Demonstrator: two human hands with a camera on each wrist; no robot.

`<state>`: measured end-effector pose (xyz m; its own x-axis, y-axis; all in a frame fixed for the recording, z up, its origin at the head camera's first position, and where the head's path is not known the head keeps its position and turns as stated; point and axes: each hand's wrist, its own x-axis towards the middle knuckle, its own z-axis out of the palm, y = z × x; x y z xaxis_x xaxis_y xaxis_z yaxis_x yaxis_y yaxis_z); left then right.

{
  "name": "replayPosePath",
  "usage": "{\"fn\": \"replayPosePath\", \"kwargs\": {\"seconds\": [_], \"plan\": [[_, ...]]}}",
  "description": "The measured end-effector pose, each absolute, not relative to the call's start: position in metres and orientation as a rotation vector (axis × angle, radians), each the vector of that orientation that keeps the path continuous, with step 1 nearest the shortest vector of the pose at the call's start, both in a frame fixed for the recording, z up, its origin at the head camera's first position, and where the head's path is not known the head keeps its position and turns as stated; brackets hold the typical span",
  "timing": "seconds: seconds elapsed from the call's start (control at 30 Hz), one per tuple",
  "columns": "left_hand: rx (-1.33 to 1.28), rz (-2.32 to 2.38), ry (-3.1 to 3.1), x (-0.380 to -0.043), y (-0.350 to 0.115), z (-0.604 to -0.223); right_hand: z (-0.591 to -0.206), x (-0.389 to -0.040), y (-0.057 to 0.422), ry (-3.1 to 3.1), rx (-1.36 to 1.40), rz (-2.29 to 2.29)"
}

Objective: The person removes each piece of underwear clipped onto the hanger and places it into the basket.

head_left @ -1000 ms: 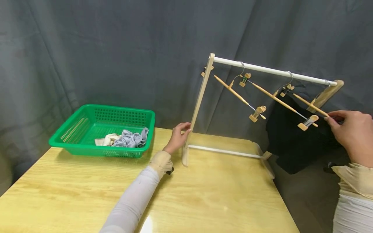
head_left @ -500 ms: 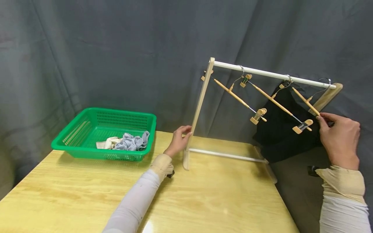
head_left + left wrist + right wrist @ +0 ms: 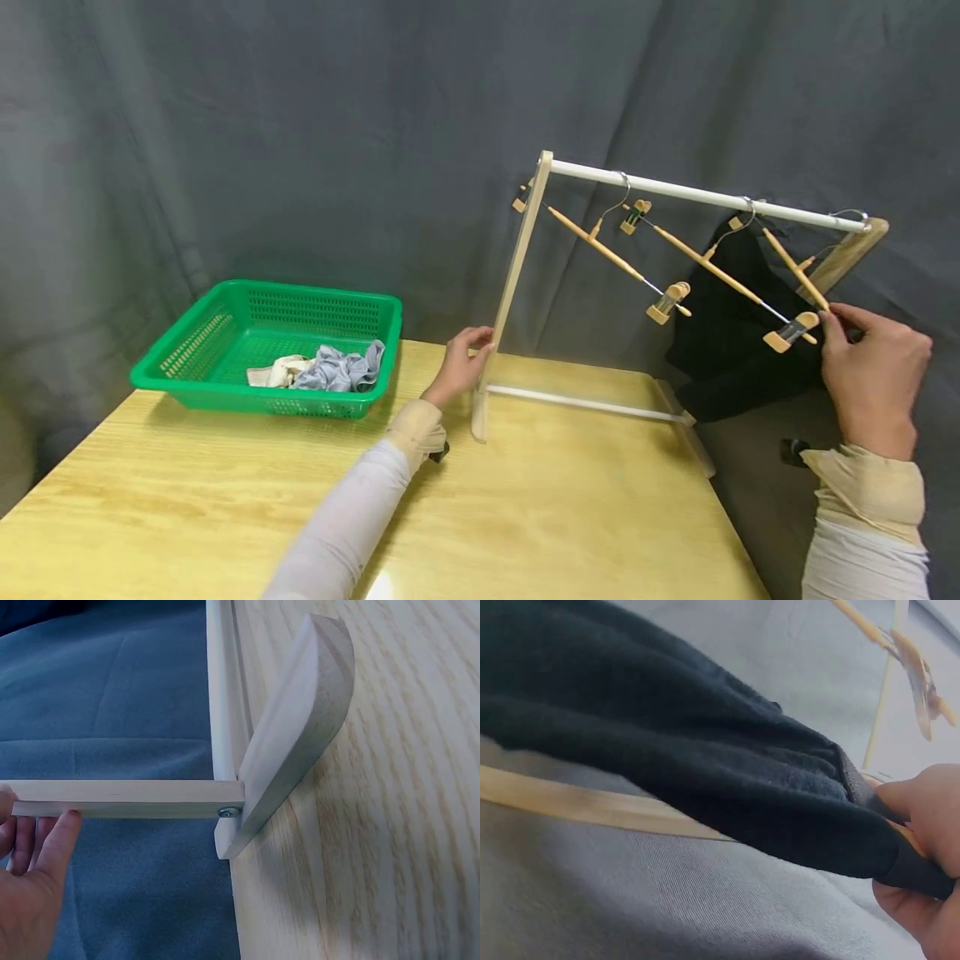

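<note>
My left hand (image 3: 459,365) grips the near wooden post (image 3: 519,258) of a small clothes rack, low down; in the left wrist view, fingertips (image 3: 66,825) lie against that post. At the rack's far right end, my right hand (image 3: 873,379) holds the near end of a wooden clip hanger (image 3: 791,262). A black garment (image 3: 712,350) hangs from this hanger, and in the right wrist view its fabric (image 3: 705,765) runs into the hand. The hanger's wire hook (image 3: 847,213) is at the white rail (image 3: 697,193), near its end. The near clip is hidden by the hand.
Two bare clip hangers, one to the left (image 3: 611,254) and one in the middle (image 3: 708,258), hang from the rail. A green basket (image 3: 255,398) with crumpled grey-blue cloth (image 3: 333,369) and cream cloth (image 3: 285,371) stands at the table's left. The wooden table (image 3: 525,517) ends beside the rack.
My right hand has moved left and slightly down with the hanger and black garment. The hanger's hook has tipped over at the rail. The left hand keeps its hold on the post.
</note>
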<state>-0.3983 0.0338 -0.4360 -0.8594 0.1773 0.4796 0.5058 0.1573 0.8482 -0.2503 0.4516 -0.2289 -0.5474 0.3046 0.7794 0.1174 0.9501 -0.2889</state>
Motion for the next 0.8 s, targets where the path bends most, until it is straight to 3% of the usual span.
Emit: {"fn": "replayPosePath", "kwargs": {"seconds": [0.8], "plan": [[-0.66,-1.769,-2.156,-0.402,0.035,-0.438,-0.316,-0.247,0.423,-1.977,-0.323,0.539]]}}
